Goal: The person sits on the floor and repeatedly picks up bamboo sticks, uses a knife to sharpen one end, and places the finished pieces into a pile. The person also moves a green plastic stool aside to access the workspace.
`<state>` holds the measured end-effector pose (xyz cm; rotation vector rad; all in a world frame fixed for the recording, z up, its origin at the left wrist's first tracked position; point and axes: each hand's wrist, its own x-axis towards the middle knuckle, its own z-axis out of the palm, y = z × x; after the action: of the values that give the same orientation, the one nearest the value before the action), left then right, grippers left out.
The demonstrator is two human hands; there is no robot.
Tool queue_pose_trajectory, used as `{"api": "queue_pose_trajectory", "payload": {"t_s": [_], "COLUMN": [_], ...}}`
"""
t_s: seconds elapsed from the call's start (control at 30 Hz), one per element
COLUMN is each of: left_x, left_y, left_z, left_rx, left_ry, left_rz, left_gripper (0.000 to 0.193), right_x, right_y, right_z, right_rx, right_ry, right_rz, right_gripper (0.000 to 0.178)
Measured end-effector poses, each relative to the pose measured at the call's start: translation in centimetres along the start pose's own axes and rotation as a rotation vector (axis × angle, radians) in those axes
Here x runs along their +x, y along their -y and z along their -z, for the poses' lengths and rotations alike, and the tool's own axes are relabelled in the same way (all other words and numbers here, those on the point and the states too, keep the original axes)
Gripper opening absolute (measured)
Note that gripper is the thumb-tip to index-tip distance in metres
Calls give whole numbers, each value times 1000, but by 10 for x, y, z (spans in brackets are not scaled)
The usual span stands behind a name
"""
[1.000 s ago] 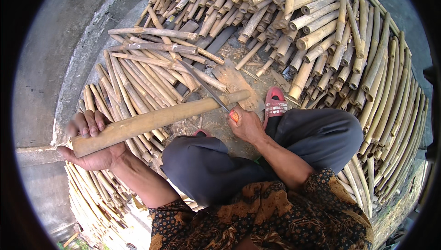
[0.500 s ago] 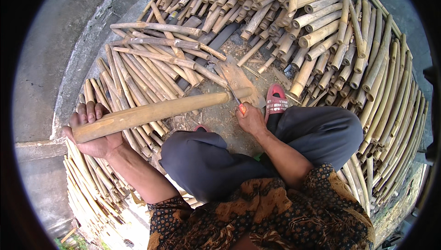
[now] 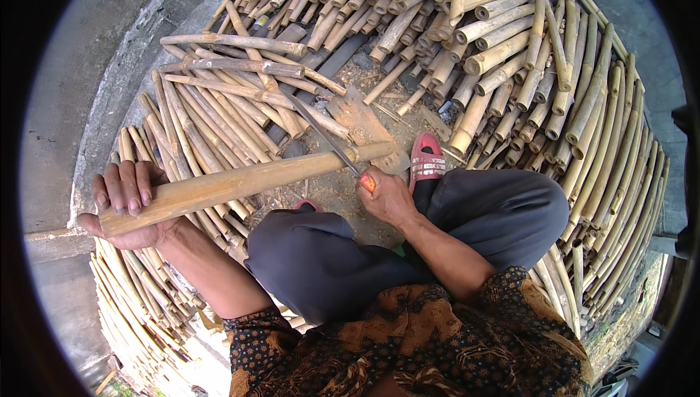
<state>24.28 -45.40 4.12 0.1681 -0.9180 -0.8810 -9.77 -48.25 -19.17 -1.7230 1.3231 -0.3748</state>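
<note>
My left hand (image 3: 135, 204) is wrapped round the thick left end of a length of bamboo (image 3: 240, 180), fingers on top and thumb beneath. The bamboo slants up to the right across the front of my knees. In my right hand (image 3: 388, 194) is the red handle of a long knife (image 3: 321, 131) with a narrow blade. This blade crosses the bamboo near its right end and points away to the far left. Whether its edge has bitten into the bamboo cannot be made out. Just beyond that end lies a flat brown board (image 3: 359, 120) on the ground.
Cut bamboo poles are heaped at the far right (image 3: 496, 32), and more curve down the right side (image 3: 620, 178). Another stack (image 3: 211, 120) lies to the left, with loose poles across it. My right foot wears a red sandal (image 3: 427, 160). A concrete kerb (image 3: 109, 98) runs along the left.
The knife blade has swung to point farther left, now lying more along the far side of the bamboo. My right hand has turned with it. Both hands keep their grip.
</note>
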Motion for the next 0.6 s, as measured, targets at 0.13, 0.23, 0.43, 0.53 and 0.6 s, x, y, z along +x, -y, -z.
{"api": "queue_pose_trajectory", "payload": {"t_s": [0.13,0.23,0.43,0.53,0.6], "left_x": [6,-15,-79,-105,-114], "left_y": [34,80,156,165,151], "left_z": [-9,0,66,86,96], "left_rx": [572,689,839,869,898], "left_ry": [-203,-257,146,-2,-184], "left_rz": [-180,28,878,950,981], "left_gripper": [117,126,83,72,67], "right_x": [5,12,27,29,29], "right_y": [-7,-14,-30,-37,-40], "right_z": [0,2,-3,-9,-13], "right_rx": [-48,-23,114,177,215], "right_ry": [-204,-223,-227,-219,-199], "right_rz": [-80,-341,-218,-160,-264], "right_gripper": [30,34,37,36,35]}}
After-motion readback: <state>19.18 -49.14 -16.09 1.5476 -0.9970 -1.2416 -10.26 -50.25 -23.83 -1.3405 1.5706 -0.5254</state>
